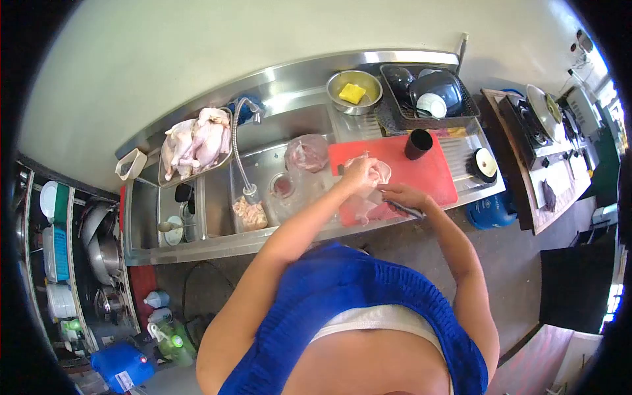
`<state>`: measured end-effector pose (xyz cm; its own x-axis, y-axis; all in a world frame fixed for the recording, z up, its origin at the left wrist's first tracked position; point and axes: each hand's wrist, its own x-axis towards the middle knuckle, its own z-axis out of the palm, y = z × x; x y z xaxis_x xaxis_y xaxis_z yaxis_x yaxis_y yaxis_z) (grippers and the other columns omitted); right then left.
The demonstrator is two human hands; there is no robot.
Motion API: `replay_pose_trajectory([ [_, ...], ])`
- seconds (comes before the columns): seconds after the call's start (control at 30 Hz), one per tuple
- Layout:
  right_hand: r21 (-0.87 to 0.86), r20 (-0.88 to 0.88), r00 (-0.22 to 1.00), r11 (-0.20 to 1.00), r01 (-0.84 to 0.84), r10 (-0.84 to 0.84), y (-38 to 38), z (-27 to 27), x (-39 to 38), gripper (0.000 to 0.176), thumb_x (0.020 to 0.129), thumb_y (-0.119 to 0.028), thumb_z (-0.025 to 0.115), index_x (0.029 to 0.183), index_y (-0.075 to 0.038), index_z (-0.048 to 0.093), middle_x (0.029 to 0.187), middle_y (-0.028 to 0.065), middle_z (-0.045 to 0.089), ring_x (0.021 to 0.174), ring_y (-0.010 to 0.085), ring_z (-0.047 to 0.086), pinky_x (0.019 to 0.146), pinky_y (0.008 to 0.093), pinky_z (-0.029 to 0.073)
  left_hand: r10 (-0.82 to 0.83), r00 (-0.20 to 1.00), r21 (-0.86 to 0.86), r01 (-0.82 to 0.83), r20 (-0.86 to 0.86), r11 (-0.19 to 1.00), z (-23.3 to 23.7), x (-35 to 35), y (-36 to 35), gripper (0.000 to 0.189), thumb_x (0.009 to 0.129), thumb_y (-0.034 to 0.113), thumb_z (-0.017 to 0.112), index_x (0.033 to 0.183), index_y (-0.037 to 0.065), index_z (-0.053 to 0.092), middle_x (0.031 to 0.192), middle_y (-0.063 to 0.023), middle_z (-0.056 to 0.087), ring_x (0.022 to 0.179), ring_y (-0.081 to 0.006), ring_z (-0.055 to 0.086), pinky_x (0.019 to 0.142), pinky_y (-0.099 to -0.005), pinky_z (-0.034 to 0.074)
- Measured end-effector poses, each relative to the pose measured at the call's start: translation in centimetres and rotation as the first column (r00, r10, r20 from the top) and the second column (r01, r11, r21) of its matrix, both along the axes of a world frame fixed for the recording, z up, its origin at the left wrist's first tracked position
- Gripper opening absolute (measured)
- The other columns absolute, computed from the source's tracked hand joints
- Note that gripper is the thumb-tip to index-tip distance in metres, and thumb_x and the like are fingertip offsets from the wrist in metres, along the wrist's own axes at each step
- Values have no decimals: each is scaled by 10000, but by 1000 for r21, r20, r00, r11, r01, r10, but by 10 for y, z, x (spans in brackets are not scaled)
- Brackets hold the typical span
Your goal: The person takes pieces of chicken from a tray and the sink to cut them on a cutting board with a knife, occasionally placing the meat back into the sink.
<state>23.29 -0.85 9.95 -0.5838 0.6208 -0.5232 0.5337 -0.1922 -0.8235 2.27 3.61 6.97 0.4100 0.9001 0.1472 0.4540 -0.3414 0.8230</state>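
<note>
Over the red cutting board [428, 168], my left hand [361, 176] is closed on a clear plastic bag [363, 207] whose loose end hangs toward the front edge. Pale pink raw meat [380, 172] shows at its fingers. Close beside it, my right hand [407, 196] is wrapped round what looks like a knife [405, 210], partly hidden by the fingers. A black cup [418, 144] stands on the board's far side. Left of the board, a bag of raw meat [307, 153] lies in the sink [263, 141].
Whole raw chickens [195, 143] fill a tray at the sink's back left, near the spring-hose faucet [238, 148]. Raw pieces [250, 214] sit in a container in the sink. A steel bowl [336, 99] with a yellow sponge and a dish rack [477, 108] stand behind the board.
</note>
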Motion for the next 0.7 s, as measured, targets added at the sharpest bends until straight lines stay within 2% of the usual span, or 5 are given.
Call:
replay_pose_trajectory([
  [0.03, -24, -12, 1000, 1000, 15, -15, -2, -1, -8, 499, 992, -274, 478, 1471, -147, 417, 630, 20, 521, 439, 103, 511, 402, 268, 443, -9, 996, 152, 22, -90, 988, -2, 5, 2, 111, 743, 82, 650, 838, 26, 665, 809, -154, 693, 794, -321, 684, 733, -416, 524],
  [0.27, -139, -155, 983, 987, 78, -100, -55, 9, 22, 490, 1017, -285, 453, 1474, -115, 398, 645, 41, 531, 431, 106, 487, 390, 254, 432, 18, 998, -31, -16, 53, 999, -30, -23, 36, 140, 711, 94, 678, 843, 45, 678, 822, -135, 698, 809, -298, 688, 711, -401, 525],
  [0.5, -199, -226, 950, 965, 173, -217, -54, -16, -38, 493, 1015, -301, 464, 1451, -73, 422, 646, 45, 553, 442, 108, 510, 390, 247, 428, -62, 995, 143, 72, -77, 987, 11, 6, 0, 133, 734, 72, 674, 864, 50, 668, 829, -117, 703, 809, -253, 692, 726, -377, 529],
  [0.57, -38, -298, 952, 998, 56, -65, -57, -33, -62, 492, 1012, -302, 473, 1425, -37, 441, 669, 42, 569, 457, 106, 534, 390, 242, 426, -1, 998, -164, 12, 71, 986, 21, 12, -4, 148, 741, 75, 676, 886, 51, 660, 852, -119, 706, 820, -245, 694, 745, -380, 526],
  [0.7, 132, -485, 866, 969, 207, -118, -65, -25, -63, 658, 966, -433, 532, 1467, -43, 357, 973, 137, 706, 474, 142, 590, 429, 284, 524, 84, 916, -171, -17, 391, 985, 80, -44, 0, 227, 822, 4, 583, 1047, 13, 601, 766, -127, 703, 672, -241, 696, 630, -361, 547],
])
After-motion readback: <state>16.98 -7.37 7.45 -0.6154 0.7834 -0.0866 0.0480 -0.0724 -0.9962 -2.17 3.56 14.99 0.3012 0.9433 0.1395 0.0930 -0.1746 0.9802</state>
